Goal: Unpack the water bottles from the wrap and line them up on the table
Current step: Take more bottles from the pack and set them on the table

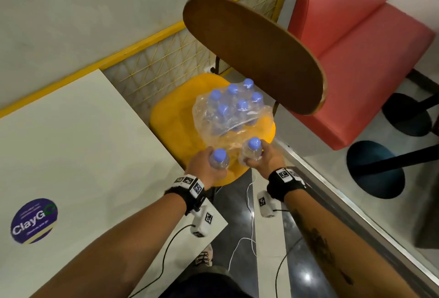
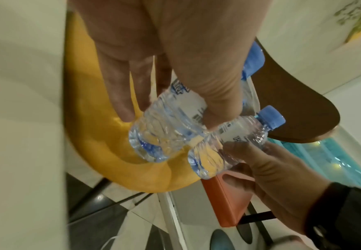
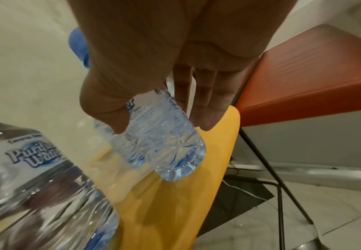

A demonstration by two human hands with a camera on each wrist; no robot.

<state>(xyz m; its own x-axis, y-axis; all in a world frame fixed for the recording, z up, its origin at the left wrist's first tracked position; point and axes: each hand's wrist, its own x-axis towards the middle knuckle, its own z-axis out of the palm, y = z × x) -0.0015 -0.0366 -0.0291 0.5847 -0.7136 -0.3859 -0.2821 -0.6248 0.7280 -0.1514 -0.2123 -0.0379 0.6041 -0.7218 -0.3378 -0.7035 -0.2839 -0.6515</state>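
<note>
Each hand gripped one small water bottle above the yellow chair seat (image 1: 175,117): the left hand (image 1: 206,167) curled round the left bottle (image 1: 219,158), the right hand (image 1: 266,157) round the right bottle (image 1: 253,149). Six more bottles (image 1: 234,105) stood in the torn plastic wrap (image 1: 237,129) further back on the seat; the white table (image 1: 71,143) lay to the left.

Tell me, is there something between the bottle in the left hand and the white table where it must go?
Nothing visible. The left hand holds its bottle over the yellow chair, beside the white table; the near tabletop is bare.
</note>
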